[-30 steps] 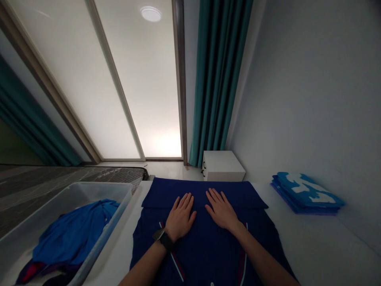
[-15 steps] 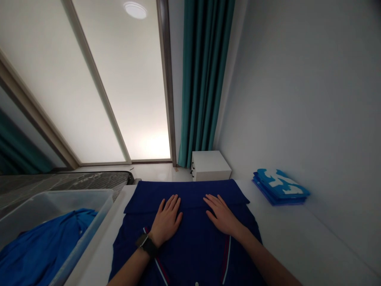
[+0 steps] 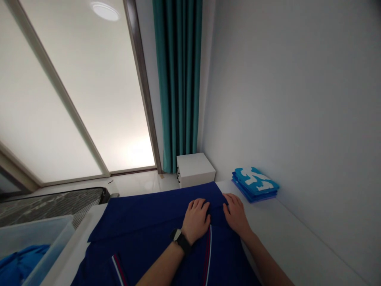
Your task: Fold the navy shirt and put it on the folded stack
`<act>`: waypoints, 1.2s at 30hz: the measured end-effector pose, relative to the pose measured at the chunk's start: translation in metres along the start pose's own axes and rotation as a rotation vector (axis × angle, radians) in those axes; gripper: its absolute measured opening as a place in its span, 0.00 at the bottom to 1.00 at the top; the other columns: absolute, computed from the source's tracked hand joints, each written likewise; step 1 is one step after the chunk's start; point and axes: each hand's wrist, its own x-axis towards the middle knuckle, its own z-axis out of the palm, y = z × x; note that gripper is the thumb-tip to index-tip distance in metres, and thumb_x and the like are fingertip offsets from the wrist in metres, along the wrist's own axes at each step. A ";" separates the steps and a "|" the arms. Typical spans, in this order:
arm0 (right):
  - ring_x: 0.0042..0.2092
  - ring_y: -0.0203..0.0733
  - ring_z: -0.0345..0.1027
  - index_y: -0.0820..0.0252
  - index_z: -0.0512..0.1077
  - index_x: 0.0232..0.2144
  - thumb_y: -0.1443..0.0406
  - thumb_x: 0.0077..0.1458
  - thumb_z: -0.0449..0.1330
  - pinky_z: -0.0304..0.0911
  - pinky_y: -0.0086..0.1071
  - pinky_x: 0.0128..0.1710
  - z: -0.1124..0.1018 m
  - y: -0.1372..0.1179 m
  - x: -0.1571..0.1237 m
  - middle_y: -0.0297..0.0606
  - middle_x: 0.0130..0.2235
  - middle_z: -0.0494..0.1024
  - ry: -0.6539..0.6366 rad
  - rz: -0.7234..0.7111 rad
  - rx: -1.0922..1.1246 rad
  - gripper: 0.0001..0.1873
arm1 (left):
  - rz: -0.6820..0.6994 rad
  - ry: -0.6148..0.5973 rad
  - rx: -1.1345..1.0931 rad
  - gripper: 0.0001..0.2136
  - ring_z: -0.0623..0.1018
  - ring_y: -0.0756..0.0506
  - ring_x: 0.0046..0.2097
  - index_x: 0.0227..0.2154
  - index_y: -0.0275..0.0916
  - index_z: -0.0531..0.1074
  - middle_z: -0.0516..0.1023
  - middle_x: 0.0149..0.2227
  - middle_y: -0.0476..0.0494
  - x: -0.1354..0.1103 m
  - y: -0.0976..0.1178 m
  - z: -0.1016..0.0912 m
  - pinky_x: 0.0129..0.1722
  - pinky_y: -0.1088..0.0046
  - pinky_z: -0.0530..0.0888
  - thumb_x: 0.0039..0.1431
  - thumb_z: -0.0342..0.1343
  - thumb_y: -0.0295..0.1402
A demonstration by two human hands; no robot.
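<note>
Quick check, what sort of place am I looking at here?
Probably a room in a home, perhaps a bedroom, though I can't be certain. The teal curtain, the framed pale panels and the low white cabinet suggest it.

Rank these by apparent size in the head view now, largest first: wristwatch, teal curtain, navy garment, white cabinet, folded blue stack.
1. Navy garment
2. Teal curtain
3. White cabinet and folded blue stack: too alike to rank
4. Wristwatch

matt cloth garment (image 3: pixel 149 234), translucent plastic tub (image 3: pixel 32 232)
</note>
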 end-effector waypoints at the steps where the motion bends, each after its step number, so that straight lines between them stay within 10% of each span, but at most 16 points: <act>1: 0.56 0.50 0.61 0.63 0.68 0.52 0.64 0.62 0.43 0.53 0.44 0.58 0.001 0.005 -0.001 0.48 0.51 0.72 0.008 0.057 -0.014 0.22 | 0.004 -0.004 -0.011 0.18 0.68 0.40 0.57 0.54 0.42 0.68 0.71 0.55 0.40 0.008 0.005 0.003 0.58 0.57 0.64 0.61 0.48 0.33; 12: 0.46 0.51 0.63 0.57 0.69 0.32 0.60 0.61 0.49 0.55 0.41 0.46 0.000 0.011 0.002 0.45 0.39 0.72 -0.021 0.223 -0.184 0.11 | 0.059 -0.069 -0.056 0.12 0.71 0.41 0.49 0.47 0.42 0.70 0.75 0.46 0.42 0.061 0.037 0.021 0.47 0.61 0.69 0.63 0.48 0.33; 23: 0.39 0.43 0.69 0.56 0.69 0.30 0.58 0.63 0.46 0.56 0.36 0.42 0.006 0.015 0.009 0.37 0.34 0.77 0.006 0.184 0.389 0.15 | -0.077 -0.026 -0.107 0.03 0.72 0.42 0.45 0.36 0.42 0.70 0.76 0.40 0.44 0.076 0.037 0.040 0.45 0.65 0.67 0.61 0.53 0.31; 36: 0.42 0.47 0.63 0.57 0.70 0.32 0.63 0.61 0.54 0.51 0.37 0.42 -0.002 0.000 0.000 0.40 0.36 0.73 -0.030 0.139 -0.137 0.07 | -0.339 0.255 -0.712 0.06 0.72 0.50 0.29 0.31 0.39 0.67 0.71 0.27 0.51 0.074 0.010 0.044 0.31 0.75 0.67 0.60 0.47 0.33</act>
